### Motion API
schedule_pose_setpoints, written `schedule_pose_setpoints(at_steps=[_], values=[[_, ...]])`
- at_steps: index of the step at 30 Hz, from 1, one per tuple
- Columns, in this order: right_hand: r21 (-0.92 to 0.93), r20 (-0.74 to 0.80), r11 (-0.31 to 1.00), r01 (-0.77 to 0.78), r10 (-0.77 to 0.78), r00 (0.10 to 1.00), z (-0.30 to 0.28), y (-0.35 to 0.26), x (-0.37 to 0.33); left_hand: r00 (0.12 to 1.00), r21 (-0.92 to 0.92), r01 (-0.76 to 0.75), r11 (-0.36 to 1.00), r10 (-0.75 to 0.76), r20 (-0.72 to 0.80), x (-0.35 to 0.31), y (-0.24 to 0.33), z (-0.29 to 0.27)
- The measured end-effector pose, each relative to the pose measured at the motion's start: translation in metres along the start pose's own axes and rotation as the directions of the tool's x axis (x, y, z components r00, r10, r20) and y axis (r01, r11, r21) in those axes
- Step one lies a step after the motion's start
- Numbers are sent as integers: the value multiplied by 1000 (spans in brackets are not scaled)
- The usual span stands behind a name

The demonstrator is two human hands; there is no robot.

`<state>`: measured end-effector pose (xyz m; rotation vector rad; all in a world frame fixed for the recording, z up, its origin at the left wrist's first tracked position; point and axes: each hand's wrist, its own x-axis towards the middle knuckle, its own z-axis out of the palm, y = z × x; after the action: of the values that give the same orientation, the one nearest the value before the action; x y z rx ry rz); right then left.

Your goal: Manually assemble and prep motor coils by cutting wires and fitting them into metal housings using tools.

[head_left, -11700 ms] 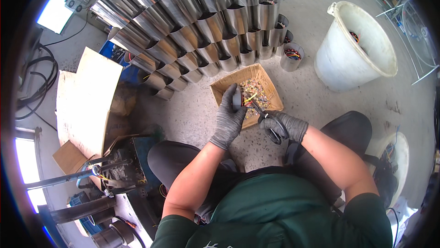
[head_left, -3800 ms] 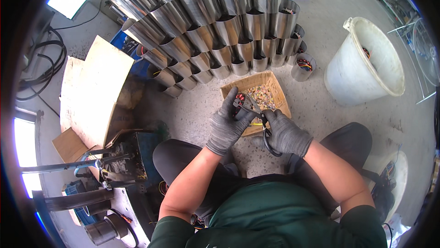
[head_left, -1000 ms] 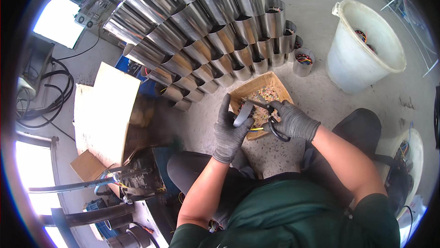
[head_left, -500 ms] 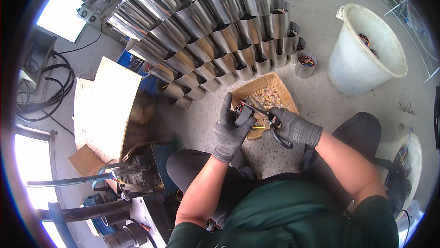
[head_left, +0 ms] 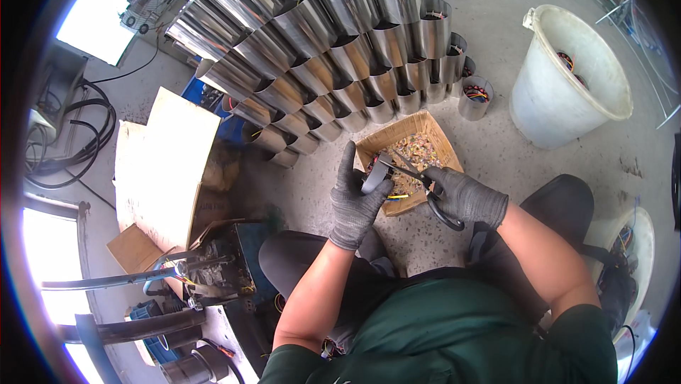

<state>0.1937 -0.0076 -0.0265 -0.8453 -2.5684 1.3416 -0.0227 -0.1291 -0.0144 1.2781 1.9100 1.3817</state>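
- From the head view, the only one I have, I look down on two gloved hands at work over a box.
- I see the left hand [head_left: 351, 207] grasping a short grey ring-shaped part [head_left: 374, 178] between thumb and fingers, with the index finger stretched upward beside it.
- That part sits just above the left side of the cardboard box [head_left: 445, 144], with red and dark bits at its far end; I cannot make out their detail.
- A yellow wire end [head_left: 399, 197] shows below the part, near the left thumb.
- I see the right hand [head_left: 469, 197] closed around black-handled scissors [head_left: 447, 218]; the blades are parted and point toward the part, though I cannot tell if they touch it.
- Inside the box, I see small multicoloured scraps [head_left: 420, 153] over the bottom.
- Beyond the box, I have shiny metal tubes [head_left: 312, 19] stacked in rows, with one short tube [head_left: 474, 104] upright at their right end, coloured wires inside.
- On my right, a white bucket [head_left: 550, 100] stands on the speckled floor [head_left: 496, 146], wound parts inside.
- At left, I see a pale board [head_left: 174, 164] near dark machinery [head_left: 213, 274].
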Motion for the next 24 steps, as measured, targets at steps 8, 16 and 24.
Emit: schedule_pose_setpoints(at_steps=[8, 16, 24], values=[[5, 126, 960, -280, 277, 953, -19, -26, 5, 996, -47, -82, 995, 83, 13, -5, -6, -3], [104, 49, 994, -16, 11, 999, -1, -11, -11, 999, -46, -18, 999, 17, -29, 1, 1, -2], [123, 114, 980, -160, 146, 983, -8, -17, -6, 999, -58, -38, 998, 36, -36, -1, -3, -3]])
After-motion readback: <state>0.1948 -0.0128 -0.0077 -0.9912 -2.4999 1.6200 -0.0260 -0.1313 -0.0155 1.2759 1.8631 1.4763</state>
